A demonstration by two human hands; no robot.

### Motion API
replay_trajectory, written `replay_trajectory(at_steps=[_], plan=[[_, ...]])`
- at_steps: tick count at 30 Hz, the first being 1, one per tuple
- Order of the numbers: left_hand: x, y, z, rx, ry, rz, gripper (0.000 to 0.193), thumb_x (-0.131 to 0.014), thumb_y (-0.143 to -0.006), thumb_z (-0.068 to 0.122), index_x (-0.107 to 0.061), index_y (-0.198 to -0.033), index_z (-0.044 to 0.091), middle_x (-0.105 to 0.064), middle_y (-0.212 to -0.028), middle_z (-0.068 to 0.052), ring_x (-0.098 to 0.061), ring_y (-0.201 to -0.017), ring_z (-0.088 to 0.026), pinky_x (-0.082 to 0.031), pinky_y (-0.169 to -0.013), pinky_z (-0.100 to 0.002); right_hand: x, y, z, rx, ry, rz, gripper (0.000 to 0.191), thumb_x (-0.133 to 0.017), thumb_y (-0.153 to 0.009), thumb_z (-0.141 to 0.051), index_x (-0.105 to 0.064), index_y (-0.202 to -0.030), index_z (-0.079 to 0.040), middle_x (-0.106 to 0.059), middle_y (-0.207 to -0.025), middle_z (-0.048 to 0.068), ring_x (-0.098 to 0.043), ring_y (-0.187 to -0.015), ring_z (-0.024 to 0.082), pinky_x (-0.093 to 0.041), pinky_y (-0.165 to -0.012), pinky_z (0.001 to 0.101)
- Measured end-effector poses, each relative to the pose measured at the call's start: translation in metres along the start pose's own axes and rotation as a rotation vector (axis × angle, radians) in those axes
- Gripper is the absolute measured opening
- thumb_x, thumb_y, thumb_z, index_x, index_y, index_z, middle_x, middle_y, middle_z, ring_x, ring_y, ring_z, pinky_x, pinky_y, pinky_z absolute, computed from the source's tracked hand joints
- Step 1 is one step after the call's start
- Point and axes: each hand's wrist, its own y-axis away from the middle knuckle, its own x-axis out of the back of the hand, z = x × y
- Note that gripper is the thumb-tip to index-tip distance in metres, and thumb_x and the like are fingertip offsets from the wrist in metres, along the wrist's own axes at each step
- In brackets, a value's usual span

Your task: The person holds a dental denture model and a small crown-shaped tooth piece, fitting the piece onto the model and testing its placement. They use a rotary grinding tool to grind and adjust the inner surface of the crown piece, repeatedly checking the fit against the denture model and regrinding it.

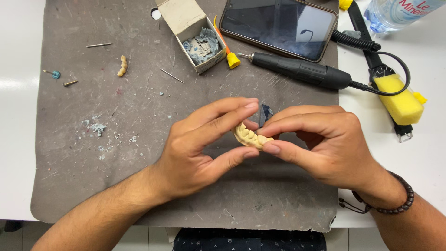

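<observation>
Over the grey work mat (pixel 69 153), the left hand (pixel 195 148) and right hand (pixel 325 144) both pinch a yellow dental cast (pixel 251 137). Beyond the cast lie a black rotary handpiece (pixel 302 69), a small open cardboard box (pixel 193 35) and a phone (pixel 278 25).

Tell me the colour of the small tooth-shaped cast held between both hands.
The small tooth-shaped cast is pale yellow, seen best in the head view.

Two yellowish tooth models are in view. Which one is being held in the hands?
The larger tooth model, pinched between the left hand and right hand at centre. The smaller tooth piece lies untouched on the grey mat, upper left.
</observation>
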Motion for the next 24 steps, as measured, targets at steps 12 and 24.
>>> replay_trajectory(at_steps=[12, 24], plan=[[-0.001, 0.01, -0.004, -0.097, 0.009, -0.016, 0.058, -0.086, -0.097, 0.011, -0.057, -0.146, 0.005, -0.058, -0.146, -0.016, -0.074, -0.122, -0.02, -0.064, -0.107, -0.028, -0.002, 0.007, -0.019, 0.175, 0.153, 0.037, 0.019, -0.081, -0.082, -0.002, -0.074, -0.1, 0.001, -0.078, -0.097, 0.009, -0.078, -0.087, 0.016, -0.063, -0.076, 0.0253], [-0.002, 0.003, 0.007, -0.113, -0.087, 0.055, 0.057, -0.091, -0.084, 0.01, -0.06, -0.131, 0.0, -0.063, -0.138, -0.021, -0.076, -0.116, -0.025, -0.065, -0.101, -0.034, 0.001, 0.0, -0.024, 0.18, 0.111, -0.018, 0.02, -0.082, -0.08, -0.004, -0.073, -0.097, -0.001, -0.077, -0.095, 0.008, -0.077, -0.087, 0.018, -0.062, -0.075, 0.0268]])
